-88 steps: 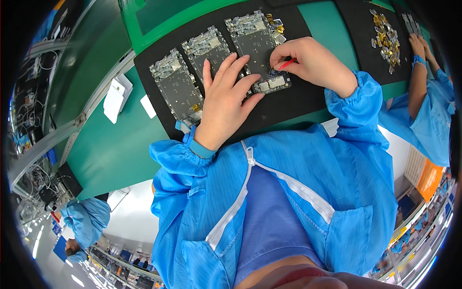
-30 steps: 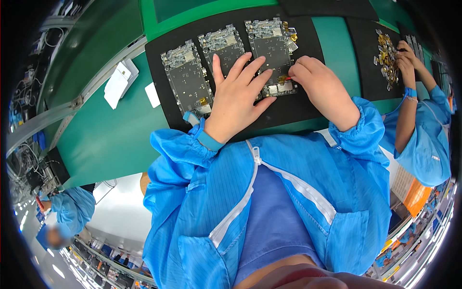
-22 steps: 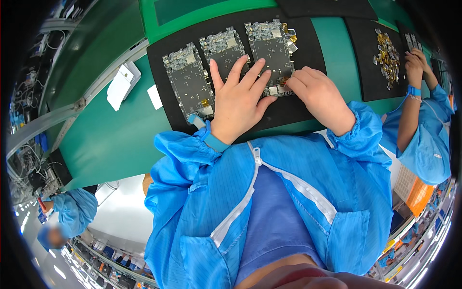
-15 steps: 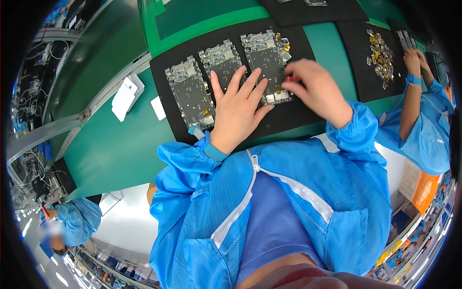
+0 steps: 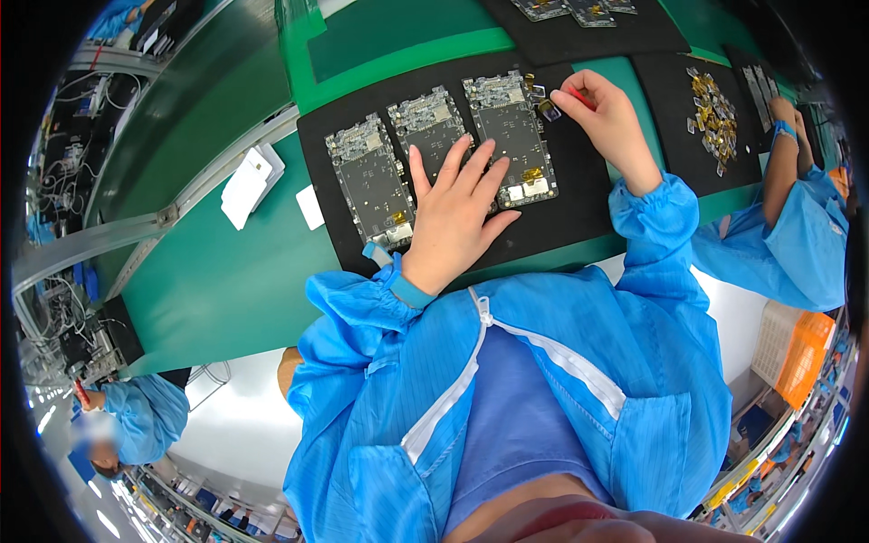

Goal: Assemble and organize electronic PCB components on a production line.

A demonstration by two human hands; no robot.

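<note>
My left hand [image 5: 453,217] lies with fingers spread over the middle circuit board [image 5: 425,116] and the near left edge of the right circuit board [image 5: 507,136]. Another circuit board [image 5: 371,185] lies to its left. All three rest side by side on a black mat [image 5: 579,172]. My right hand [image 5: 611,122] is closed around a slim red tool [image 5: 577,97], whose tip is too small to make out. It hovers beside a few small gold and silver pieces [image 5: 546,109] at the right board's far right edge. Gold tape patches show on the boards.
White cards [image 5: 249,188] are stacked on the green table [image 5: 195,285] at left, near a metal frame rail. Another black mat at right bears a heap of gold pieces [image 5: 715,113]; beyond it a co-worker's hands [image 5: 786,113] work. More boards [image 5: 593,11] lie at the back.
My right hand has moved away from the right board's near right edge, outward to the small pieces at its far side. My left hand stays spread on the boards. The whole view has shifted slightly.
</note>
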